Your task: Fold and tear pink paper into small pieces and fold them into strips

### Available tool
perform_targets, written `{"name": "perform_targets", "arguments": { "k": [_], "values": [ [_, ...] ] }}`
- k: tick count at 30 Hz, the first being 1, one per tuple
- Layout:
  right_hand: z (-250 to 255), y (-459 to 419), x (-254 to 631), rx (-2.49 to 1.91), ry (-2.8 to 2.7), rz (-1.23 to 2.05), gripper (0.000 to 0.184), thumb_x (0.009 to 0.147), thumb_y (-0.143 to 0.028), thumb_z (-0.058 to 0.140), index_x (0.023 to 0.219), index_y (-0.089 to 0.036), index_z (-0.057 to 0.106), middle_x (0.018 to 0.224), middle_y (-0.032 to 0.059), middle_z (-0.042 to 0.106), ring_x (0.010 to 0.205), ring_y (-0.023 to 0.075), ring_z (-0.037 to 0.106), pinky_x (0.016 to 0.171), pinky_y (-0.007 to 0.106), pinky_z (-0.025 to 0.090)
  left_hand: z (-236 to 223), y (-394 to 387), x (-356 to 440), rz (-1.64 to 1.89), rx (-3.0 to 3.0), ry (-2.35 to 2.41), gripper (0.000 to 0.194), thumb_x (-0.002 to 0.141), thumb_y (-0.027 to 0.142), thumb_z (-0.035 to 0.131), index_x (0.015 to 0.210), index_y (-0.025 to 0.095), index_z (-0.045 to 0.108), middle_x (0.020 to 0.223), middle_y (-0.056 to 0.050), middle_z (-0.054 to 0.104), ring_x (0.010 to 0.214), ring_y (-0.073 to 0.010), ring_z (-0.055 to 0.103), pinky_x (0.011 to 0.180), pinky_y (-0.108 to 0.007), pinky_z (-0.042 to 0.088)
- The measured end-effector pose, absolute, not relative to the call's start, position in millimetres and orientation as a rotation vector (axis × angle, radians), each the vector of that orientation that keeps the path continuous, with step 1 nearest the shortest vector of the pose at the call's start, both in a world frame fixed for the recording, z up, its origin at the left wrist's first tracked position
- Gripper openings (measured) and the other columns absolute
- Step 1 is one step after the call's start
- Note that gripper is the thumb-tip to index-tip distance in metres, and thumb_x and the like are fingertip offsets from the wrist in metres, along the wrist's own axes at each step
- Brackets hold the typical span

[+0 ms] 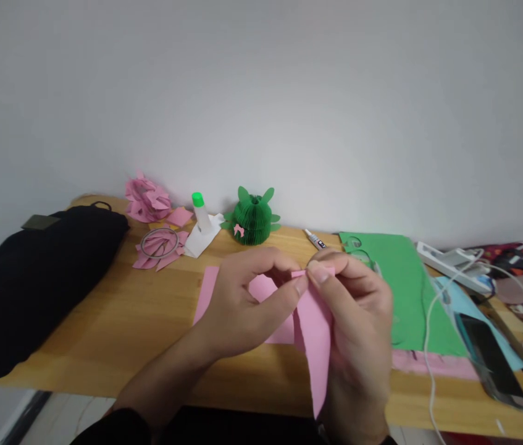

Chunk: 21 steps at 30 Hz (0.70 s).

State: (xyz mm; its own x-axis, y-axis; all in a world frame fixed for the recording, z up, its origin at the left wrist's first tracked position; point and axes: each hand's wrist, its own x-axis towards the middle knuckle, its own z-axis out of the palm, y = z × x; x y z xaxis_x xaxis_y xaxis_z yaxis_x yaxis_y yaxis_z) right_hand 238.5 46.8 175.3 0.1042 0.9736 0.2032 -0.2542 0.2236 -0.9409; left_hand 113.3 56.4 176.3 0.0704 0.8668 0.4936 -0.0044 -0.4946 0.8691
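Observation:
Both my hands pinch the top edge of a pink paper strip (pixel 315 346) above the wooden table (pixel 117 321). My left hand (pixel 247 303) grips it with thumb and fingers closed from the left. My right hand (pixel 358 334) pinches the same edge from the right, and the strip hangs down between the palms to a point. Under the hands lies a flat pink paper sheet (pixel 209 290).
A black bag (pixel 34 272) covers the table's left end. At the back stand pink paper flowers (pixel 147 199), a green-capped glue bottle (pixel 201 213) and a green paper cactus (pixel 252 217). Green paper (pixel 404 290), a phone (pixel 493 358), cables and a power strip (pixel 451 259) crowd the right.

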Motion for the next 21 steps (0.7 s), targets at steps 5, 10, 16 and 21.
{"name": "perform_targets", "arguments": {
  "k": [5, 10, 16, 21],
  "values": [
    [175.9, 47.2, 239.0, -0.868, -1.055, 1.147, 0.013, 0.079, -0.018, 0.069, 0.068, -0.020, 0.063, 0.067, -0.0040, 0.059, 0.061, 0.0066, 0.053, 0.056, 0.017, 0.043, 176.8, 57.7, 110.2, 1.473, 1.754, 0.899, 0.019, 0.082, 0.013, 0.057, 0.063, 0.017, 0.058, 0.057, 0.003, 0.058, 0.054, -0.0091, 0.051, 0.051, -0.022, 0.041],
    [175.6, 47.9, 240.6, -0.863, -1.070, 1.167, 0.013, 0.080, -0.020, 0.069, 0.068, -0.021, 0.063, 0.066, -0.0054, 0.059, 0.063, 0.0050, 0.052, 0.058, 0.015, 0.043, 176.0, 57.5, 108.8, 1.463, 1.799, 0.931, 0.021, 0.084, 0.016, 0.056, 0.063, 0.017, 0.059, 0.058, 0.003, 0.060, 0.053, -0.0089, 0.051, 0.051, -0.021, 0.041],
    [174.5, 48.0, 240.5, -0.859, -1.072, 1.167, 0.012, 0.081, -0.020, 0.068, 0.070, -0.021, 0.063, 0.066, -0.0059, 0.058, 0.063, 0.0041, 0.051, 0.058, 0.013, 0.042, 176.4, 56.3, 109.4, 1.493, 1.849, 0.976, 0.020, 0.084, 0.014, 0.057, 0.064, 0.017, 0.060, 0.056, 0.004, 0.059, 0.050, -0.0075, 0.051, 0.048, -0.020, 0.040],
    [174.0, 47.8, 240.9, -0.851, -1.089, 1.156, 0.012, 0.082, -0.019, 0.067, 0.071, -0.022, 0.063, 0.067, -0.0055, 0.059, 0.063, 0.0042, 0.052, 0.058, 0.013, 0.042, 174.3, 56.7, 110.1, 1.524, 1.902, 1.005, 0.019, 0.082, 0.013, 0.058, 0.064, 0.018, 0.060, 0.058, 0.005, 0.062, 0.052, -0.0071, 0.054, 0.050, -0.019, 0.042]
  ]
}}
